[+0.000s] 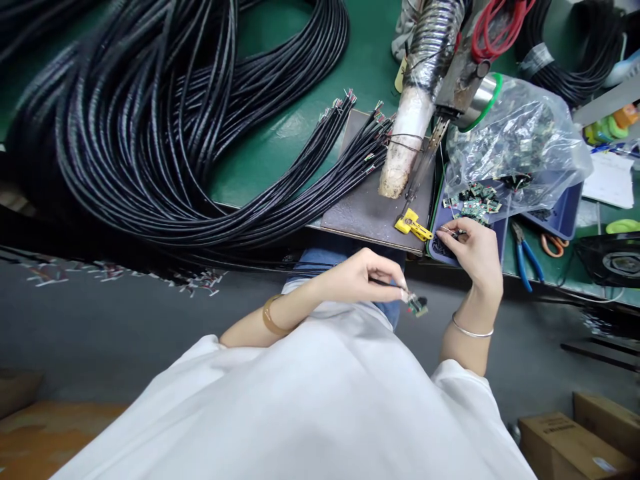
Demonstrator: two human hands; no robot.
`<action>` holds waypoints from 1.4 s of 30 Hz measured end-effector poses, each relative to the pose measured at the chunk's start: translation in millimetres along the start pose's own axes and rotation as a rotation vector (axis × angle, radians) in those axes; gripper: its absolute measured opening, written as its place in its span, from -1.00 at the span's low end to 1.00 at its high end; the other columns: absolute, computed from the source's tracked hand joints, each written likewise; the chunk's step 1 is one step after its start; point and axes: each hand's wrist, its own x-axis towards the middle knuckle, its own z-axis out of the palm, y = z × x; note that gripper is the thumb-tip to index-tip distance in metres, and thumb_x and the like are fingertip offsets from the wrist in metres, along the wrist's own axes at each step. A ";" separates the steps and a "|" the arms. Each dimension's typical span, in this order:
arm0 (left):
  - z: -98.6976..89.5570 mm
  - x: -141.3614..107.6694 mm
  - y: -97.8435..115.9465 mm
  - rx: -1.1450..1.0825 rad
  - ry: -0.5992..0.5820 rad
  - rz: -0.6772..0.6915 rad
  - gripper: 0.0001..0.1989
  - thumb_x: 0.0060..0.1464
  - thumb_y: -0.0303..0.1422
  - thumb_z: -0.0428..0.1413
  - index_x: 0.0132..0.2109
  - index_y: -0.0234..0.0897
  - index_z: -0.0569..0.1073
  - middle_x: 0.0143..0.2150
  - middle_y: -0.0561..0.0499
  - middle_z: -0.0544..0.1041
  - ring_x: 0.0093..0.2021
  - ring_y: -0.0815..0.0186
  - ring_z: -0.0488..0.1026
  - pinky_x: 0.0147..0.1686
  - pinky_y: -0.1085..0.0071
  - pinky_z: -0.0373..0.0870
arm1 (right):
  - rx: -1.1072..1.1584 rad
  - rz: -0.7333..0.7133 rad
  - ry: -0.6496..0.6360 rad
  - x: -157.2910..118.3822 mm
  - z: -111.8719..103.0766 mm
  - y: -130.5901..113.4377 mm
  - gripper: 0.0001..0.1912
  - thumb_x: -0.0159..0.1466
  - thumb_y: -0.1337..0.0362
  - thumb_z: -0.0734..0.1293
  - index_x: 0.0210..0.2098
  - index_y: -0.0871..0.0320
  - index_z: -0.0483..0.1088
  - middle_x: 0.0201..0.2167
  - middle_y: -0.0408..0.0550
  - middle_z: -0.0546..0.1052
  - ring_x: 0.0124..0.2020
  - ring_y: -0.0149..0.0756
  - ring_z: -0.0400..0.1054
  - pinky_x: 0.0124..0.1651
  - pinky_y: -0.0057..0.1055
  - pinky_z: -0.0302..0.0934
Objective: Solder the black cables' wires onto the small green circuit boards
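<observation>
My left hand (pixel 367 277) is closed in a pinch on a black cable (pixel 385 283) in front of the table edge. At the cable's end hangs a small green circuit board (pixel 417 305) with a black part on it. My right hand (pixel 470 243) is over the front of a blue-purple tray (pixel 500 233), its thumb and fingertips pinched together. Something thin and light shows at those fingertips, too small to name. Small circuit boards (pixel 477 202) lie in the tray behind the fingers, and small black pieces (pixel 441 247) lie below them.
A soldering iron (pixel 423 163) points down beside a foil-wrapped duct (pixel 407 133), above a yellow clip (pixel 413 225). Black cable bundles (pixel 150 133) cover the table's left. Right are a plastic bag (pixel 525 133), blue-handled pliers (pixel 527 257), orange-handled scissors (pixel 553 245) and a black fan-like device (pixel 613 257).
</observation>
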 end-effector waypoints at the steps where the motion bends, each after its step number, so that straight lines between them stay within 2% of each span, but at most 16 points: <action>1: -2.5 2.1 -3.9 -0.082 0.082 -0.039 -0.89 0.05 -0.37 0.29 -0.35 -0.35 0.60 -0.43 -0.02 0.61 -0.49 0.41 0.48 -0.47 0.52 0.36 | 0.008 0.002 0.008 -1.0 -0.3 -2.8 -0.89 0.17 0.21 0.51 -0.40 0.09 0.55 -0.47 -0.19 0.56 -0.61 -0.53 0.15 -0.54 -0.44 0.00; 3: -6.6 6.3 -11.2 -0.197 0.248 -0.092 -0.85 0.03 -0.34 0.31 -0.31 -0.37 0.58 -0.52 0.06 0.53 -0.57 0.50 0.35 -0.55 0.57 0.25 | 0.048 0.025 0.084 -5.7 -0.8 -12.2 -0.88 0.18 0.23 0.50 -0.41 0.11 0.52 -0.50 -0.19 0.55 -0.64 -0.55 0.07 -0.56 -0.42 -0.07; 5: -8.6 10.1 -16.3 -0.250 0.363 -0.123 -0.82 0.04 -0.32 0.30 -0.26 -0.37 0.57 -0.59 0.14 0.44 -0.64 0.56 0.22 -0.62 0.59 0.12 | 0.130 0.065 0.228 -13.4 0.0 -25.3 -0.88 0.22 0.23 0.46 -0.38 0.13 0.49 -0.41 -0.12 0.60 -0.66 -0.58 -0.01 -0.59 -0.40 -0.12; 7: -8.4 13.1 -19.1 -0.244 0.449 -0.121 -0.84 0.04 -0.34 0.27 -0.28 -0.36 0.52 -0.61 0.16 0.42 -0.68 0.58 0.15 -0.65 0.60 0.07 | 0.213 0.081 0.342 -22.5 4.1 -41.0 -0.88 0.29 0.22 0.40 -0.33 0.12 0.44 -0.22 0.00 0.64 -0.66 -0.59 0.05 -0.60 -0.41 -0.09; 8: -7.5 14.4 -20.0 -0.224 0.495 -0.107 -0.85 0.03 -0.35 0.27 -0.31 -0.36 0.50 -0.60 0.15 0.43 -0.68 0.58 0.15 -0.65 0.59 0.08 | 0.251 0.079 0.377 -27.2 7.8 -49.3 -0.88 0.31 0.21 0.38 -0.30 0.12 0.41 -0.20 0.01 0.64 -0.64 -0.57 0.13 -0.60 -0.43 -0.08; 10: -5.4 16.6 -21.9 -0.161 0.582 -0.067 -0.85 0.01 -0.38 0.26 -0.36 -0.34 0.45 -0.57 0.12 0.46 -0.66 0.57 0.22 -0.63 0.59 0.15 | 0.327 0.067 0.381 -35.6 18.5 -65.6 -0.85 0.29 0.19 0.40 -0.27 0.11 0.37 -0.25 -0.05 0.63 -0.63 -0.55 0.19 -0.61 -0.49 -0.06; 12: -3.5 18.2 -24.5 -0.091 0.637 -0.031 -0.85 0.00 -0.37 0.26 -0.36 -0.34 0.44 -0.54 0.10 0.47 -0.61 0.53 0.31 -0.57 0.59 0.23 | 0.457 0.077 0.303 -41.5 31.3 -79.7 -0.85 0.26 0.21 0.41 -0.25 0.11 0.39 -0.27 -0.10 0.61 -0.67 -0.60 0.08 -0.63 -0.51 -0.09; 14: -2.5 18.8 -27.5 -0.016 0.657 0.000 -0.85 0.02 -0.36 0.24 -0.35 -0.34 0.44 -0.51 0.08 0.48 -0.55 0.49 0.37 -0.51 0.58 0.28 | 0.488 0.104 0.244 -44.4 42.8 -89.7 -0.87 0.26 0.23 0.39 -0.24 0.12 0.41 -0.33 -0.15 0.59 -0.70 -0.62 -0.03 -0.65 -0.52 -0.16; 17: -2.0 17.8 -30.8 0.110 0.666 0.040 -0.87 0.07 -0.34 0.22 -0.33 -0.33 0.45 -0.46 0.07 0.49 -0.50 0.47 0.39 -0.46 0.56 0.30 | 0.467 0.110 0.219 -44.8 52.3 -96.3 -0.89 0.27 0.24 0.38 -0.24 0.12 0.42 -0.46 -0.24 0.51 -0.70 -0.61 -0.08 -0.64 -0.51 -0.18; 23: -0.4 16.1 -30.1 0.315 0.705 0.070 -0.90 0.09 -0.39 0.18 -0.36 -0.32 0.45 -0.52 0.12 0.40 -0.55 0.51 0.23 -0.52 0.56 0.16 | 0.395 0.083 0.227 -45.6 52.1 -96.7 -0.90 0.28 0.23 0.38 -0.25 0.11 0.42 -0.54 -0.30 0.41 -0.69 -0.59 -0.09 -0.62 -0.50 -0.16; 33: 0.4 14.5 -29.9 0.385 0.717 0.090 -0.93 0.09 -0.42 0.17 -0.35 -0.31 0.44 -0.54 0.15 0.36 -0.58 0.52 0.16 -0.55 0.55 0.08 | 0.349 0.063 0.226 -46.1 49.5 -101.8 -0.95 0.27 0.28 0.38 -0.27 0.11 0.46 -0.66 -0.39 0.19 -0.67 -0.57 -0.10 -0.57 -0.49 -0.17; 37: 0.7 13.3 -28.8 0.428 0.721 0.123 -0.93 0.08 -0.45 0.17 -0.37 -0.31 0.44 -0.56 0.18 0.30 -0.58 0.53 0.11 -0.57 0.56 0.04 | 0.358 0.065 0.241 -46.4 51.2 -102.6 -0.96 0.27 0.29 0.38 -0.27 0.11 0.47 -0.67 -0.39 0.17 -0.67 -0.57 -0.11 -0.56 -0.49 -0.17; 42: 0.5 12.8 -27.0 0.420 0.755 0.133 -0.96 0.06 -0.47 0.16 -0.36 -0.31 0.45 -0.55 0.17 0.32 -0.57 0.53 0.13 -0.58 0.59 0.06 | 0.361 0.089 0.270 -46.4 50.4 -103.8 -0.94 0.28 0.25 0.39 -0.29 0.11 0.47 -0.67 -0.38 0.14 -0.66 -0.57 -0.11 -0.56 -0.50 -0.19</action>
